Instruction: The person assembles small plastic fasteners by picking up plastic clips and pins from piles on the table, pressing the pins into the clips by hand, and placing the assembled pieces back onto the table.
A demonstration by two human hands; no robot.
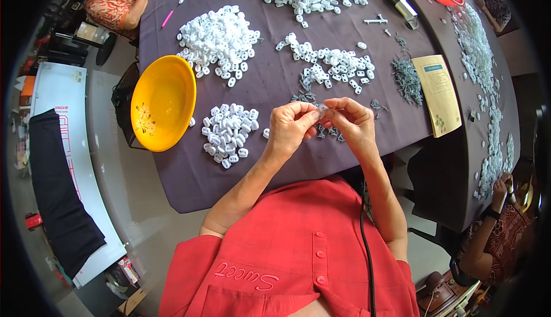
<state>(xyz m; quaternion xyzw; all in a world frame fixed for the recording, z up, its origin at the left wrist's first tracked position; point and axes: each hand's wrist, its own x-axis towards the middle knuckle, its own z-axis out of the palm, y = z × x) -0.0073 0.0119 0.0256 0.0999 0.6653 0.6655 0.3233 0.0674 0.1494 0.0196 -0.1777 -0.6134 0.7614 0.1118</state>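
A dark, cloth-covered table [182, 186] carries heaps of white pieces [218, 41]; a yellow bowl [188, 87] sits at its left edge, pale floor [143, 196] beyond. Printing marks the tan booklet [438, 94], and a stitched word crosses the red shirt [275, 248]. The left hand [285, 126] and right hand [356, 123] meet over the table, each thumb and forefinger clamped on a small pale piece [322, 109] between them
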